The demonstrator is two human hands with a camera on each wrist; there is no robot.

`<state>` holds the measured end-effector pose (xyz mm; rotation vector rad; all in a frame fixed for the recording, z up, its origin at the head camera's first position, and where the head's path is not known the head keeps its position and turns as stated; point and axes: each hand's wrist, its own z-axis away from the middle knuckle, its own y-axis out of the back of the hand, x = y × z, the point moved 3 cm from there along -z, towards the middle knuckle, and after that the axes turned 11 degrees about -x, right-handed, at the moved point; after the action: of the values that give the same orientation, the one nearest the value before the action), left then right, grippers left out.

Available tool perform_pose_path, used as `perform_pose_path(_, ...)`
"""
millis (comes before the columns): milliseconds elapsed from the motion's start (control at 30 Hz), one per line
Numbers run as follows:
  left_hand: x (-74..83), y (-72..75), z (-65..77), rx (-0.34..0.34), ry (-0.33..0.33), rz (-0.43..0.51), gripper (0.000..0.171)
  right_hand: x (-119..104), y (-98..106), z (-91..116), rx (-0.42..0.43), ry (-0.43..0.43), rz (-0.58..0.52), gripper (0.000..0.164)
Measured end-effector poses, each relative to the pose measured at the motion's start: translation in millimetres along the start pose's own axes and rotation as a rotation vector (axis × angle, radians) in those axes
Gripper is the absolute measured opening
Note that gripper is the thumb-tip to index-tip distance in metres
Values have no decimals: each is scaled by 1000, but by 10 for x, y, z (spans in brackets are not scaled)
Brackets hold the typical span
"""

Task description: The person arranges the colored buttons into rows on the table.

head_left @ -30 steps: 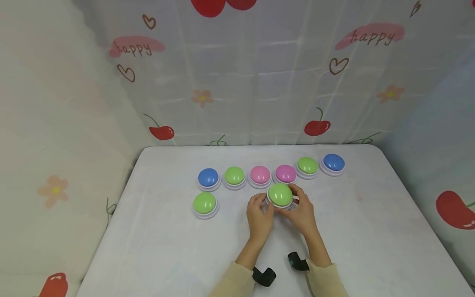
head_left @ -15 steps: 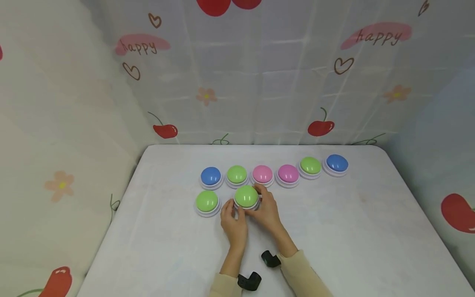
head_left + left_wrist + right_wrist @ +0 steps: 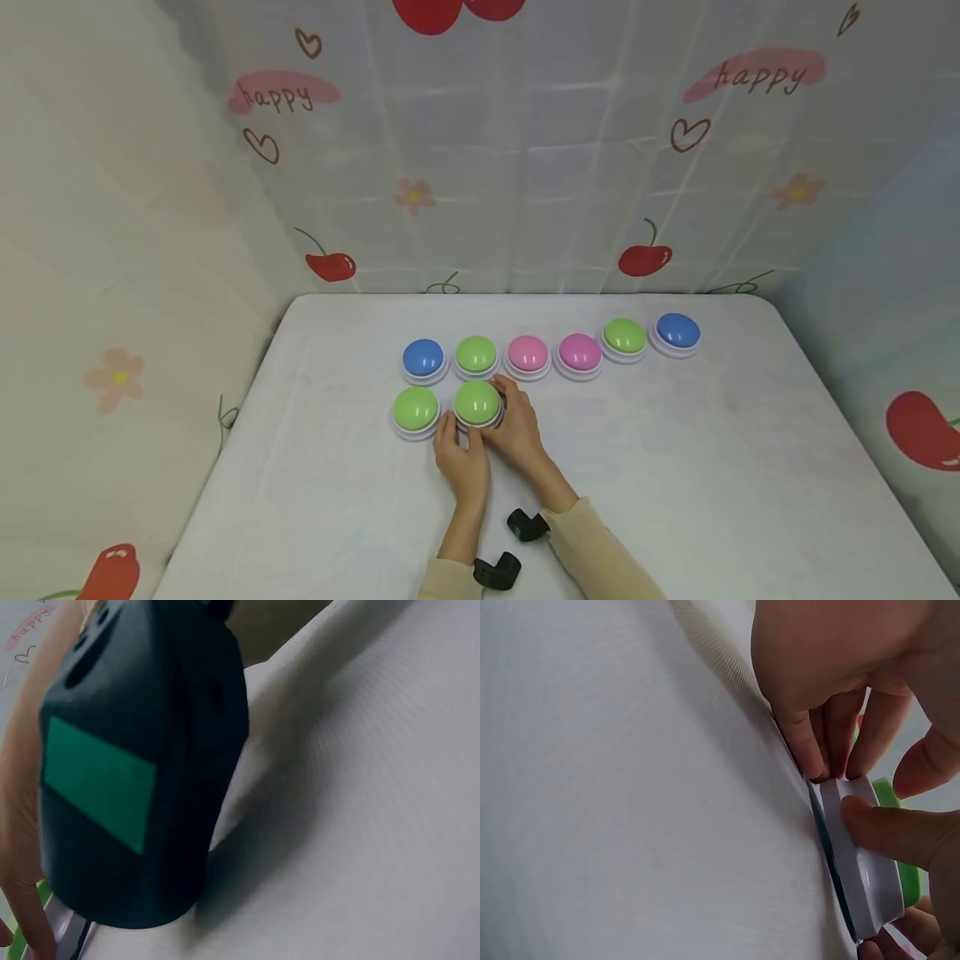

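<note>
Both hands grip the white base of a green-domed push button (image 3: 477, 402) in the head view. My left hand (image 3: 462, 467) holds its front left side, and my right hand (image 3: 520, 429) has its fingers round the right side. Just left of it sits another green push button (image 3: 416, 408), very close to the left fingertips. Directly behind is a third green button (image 3: 476, 354) in the back row. In the right wrist view, fingers and a thumb press the held button's white base (image 3: 866, 877), whose underside is at or very near the tabletop.
Along the back row stand a blue button (image 3: 423, 357), a pink button (image 3: 527, 353), a magenta button (image 3: 580, 352), a green button (image 3: 624, 335) and a blue button (image 3: 678, 330). The white table (image 3: 720, 467) meets a printed curtain (image 3: 517, 167) behind. Black wrist cameras (image 3: 497, 572) hang below both wrists.
Both hands have carried the green push button left, from in front of the magenta button to beside the front left green button. Over the last half second it shifted slightly farther left and lower.
</note>
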<state>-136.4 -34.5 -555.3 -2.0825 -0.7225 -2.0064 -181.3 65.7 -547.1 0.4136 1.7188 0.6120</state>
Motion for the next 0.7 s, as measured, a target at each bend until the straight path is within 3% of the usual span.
perform_pose_path(700,-12,16,-7,-6,16,6,44,70,-54,-7,-45,-20,-20,94)
